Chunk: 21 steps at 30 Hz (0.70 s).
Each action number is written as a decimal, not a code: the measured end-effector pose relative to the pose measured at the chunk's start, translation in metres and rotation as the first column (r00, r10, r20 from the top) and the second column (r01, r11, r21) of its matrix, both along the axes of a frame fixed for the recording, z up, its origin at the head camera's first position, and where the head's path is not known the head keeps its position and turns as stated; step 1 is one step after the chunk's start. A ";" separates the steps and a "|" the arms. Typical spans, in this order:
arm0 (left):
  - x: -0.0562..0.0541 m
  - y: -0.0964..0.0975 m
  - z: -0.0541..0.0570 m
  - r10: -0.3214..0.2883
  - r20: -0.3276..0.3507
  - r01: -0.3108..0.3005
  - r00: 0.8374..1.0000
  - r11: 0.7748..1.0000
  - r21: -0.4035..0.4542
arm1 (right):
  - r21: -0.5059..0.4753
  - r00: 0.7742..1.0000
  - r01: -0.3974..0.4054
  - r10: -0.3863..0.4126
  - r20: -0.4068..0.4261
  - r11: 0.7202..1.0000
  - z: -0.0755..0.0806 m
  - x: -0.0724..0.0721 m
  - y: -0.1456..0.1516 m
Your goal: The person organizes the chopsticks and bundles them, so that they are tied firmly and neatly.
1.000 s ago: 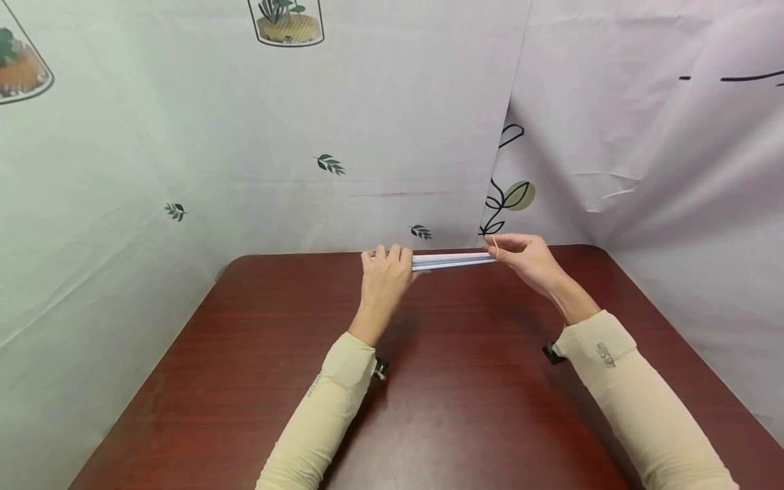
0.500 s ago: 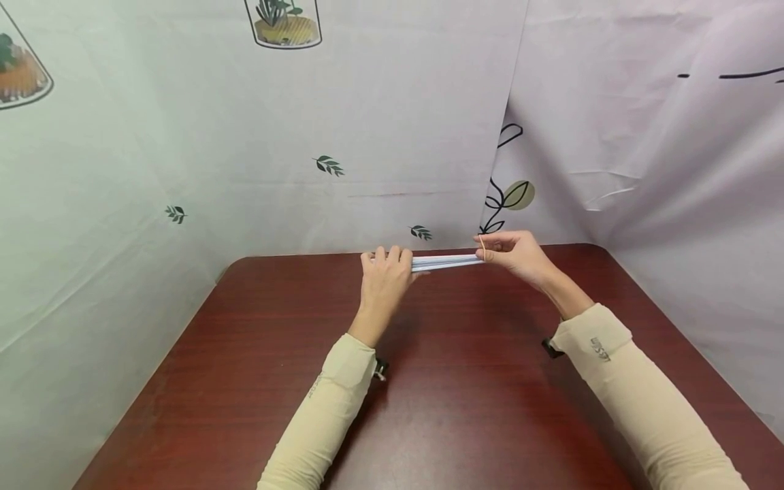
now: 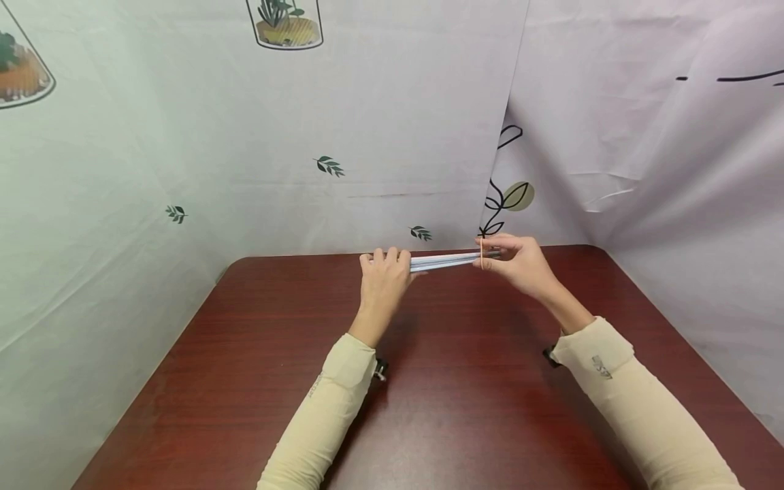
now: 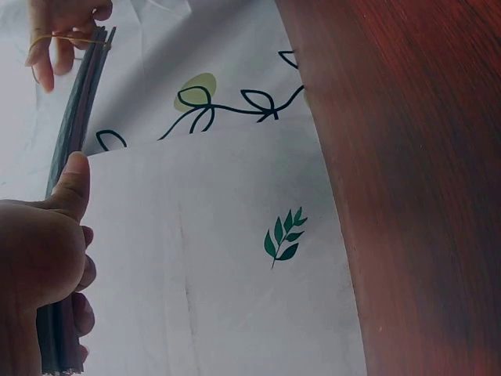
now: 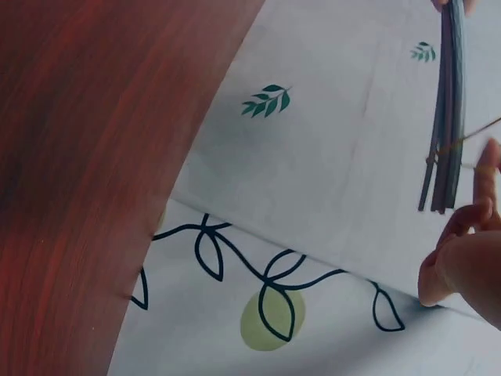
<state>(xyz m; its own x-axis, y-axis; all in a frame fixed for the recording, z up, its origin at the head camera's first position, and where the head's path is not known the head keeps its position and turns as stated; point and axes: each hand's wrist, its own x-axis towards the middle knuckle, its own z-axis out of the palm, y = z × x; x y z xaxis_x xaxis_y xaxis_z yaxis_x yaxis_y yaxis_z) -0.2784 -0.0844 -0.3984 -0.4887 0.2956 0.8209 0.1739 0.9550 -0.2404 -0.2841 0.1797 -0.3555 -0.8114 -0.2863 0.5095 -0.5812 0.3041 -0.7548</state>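
My left hand [image 3: 386, 282] grips a bundle of long, thin sticks [image 3: 444, 261] near its left part, thumb along one side. The bundle lies level over the far edge of the table, pale in the head view and darker in the left wrist view. At its right end, my right hand [image 3: 522, 267] holds a thin tan rubber band [image 3: 482, 255], stretched between thumb and fingers. In the right wrist view the rubber band [image 5: 476, 135] crosses the sticks [image 5: 450, 86] near their free ends, and one stick stands slightly apart.
A dark red-brown wooden table [image 3: 453, 381] spreads beneath both arms. Pale fabric [image 3: 392, 122] with printed leaves and jars hangs right behind its far edge and along both sides. A small dark device [image 3: 381, 369] shows at the left wrist.
My right hand has moved left along the bundle with the rubber band and spread it wider. The stick ends now show past the band. My left hand stays in place.
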 end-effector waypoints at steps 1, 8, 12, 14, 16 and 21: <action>0.000 0.000 0.000 0.003 0.003 -0.003 1.000 1.000 0.002 | -0.006 1.000 0.017 -0.018 -0.018 1.000 -0.001 0.001 -0.001; 0.001 0.000 0.000 0.020 0.019 -0.020 1.000 1.000 0.008 | -0.023 0.979 0.184 -0.185 -0.088 0.983 -0.005 0.012 -0.008; 0.002 0.000 0.001 0.013 0.025 -0.013 1.000 1.000 0.020 | 0.033 0.965 0.256 -0.253 -0.066 0.966 -0.006 0.016 -0.009; 0.001 0.000 0.001 0.009 0.028 -0.010 1.000 1.000 0.025 | 0.049 0.962 0.272 -0.271 -0.025 0.961 -0.006 0.018 -0.008; 0.002 0.000 0.002 0.010 0.037 -0.011 0.999 1.000 0.029 | 0.066 0.958 0.284 -0.286 0.025 0.957 -0.005 0.020 -0.008; 0.002 0.000 0.003 0.027 0.040 -0.028 0.999 0.999 0.027 | 0.071 0.935 0.302 -0.310 0.175 0.951 -0.002 0.022 -0.006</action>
<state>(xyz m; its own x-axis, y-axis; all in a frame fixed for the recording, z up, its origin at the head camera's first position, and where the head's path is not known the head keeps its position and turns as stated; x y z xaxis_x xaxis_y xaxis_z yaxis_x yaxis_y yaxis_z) -0.2767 -0.0849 -0.3957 -0.5283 0.2591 0.8086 0.1563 0.9657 -0.2073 -0.2622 0.1741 -0.3572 -0.9406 -0.0280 0.3384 -0.3096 0.4795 -0.8211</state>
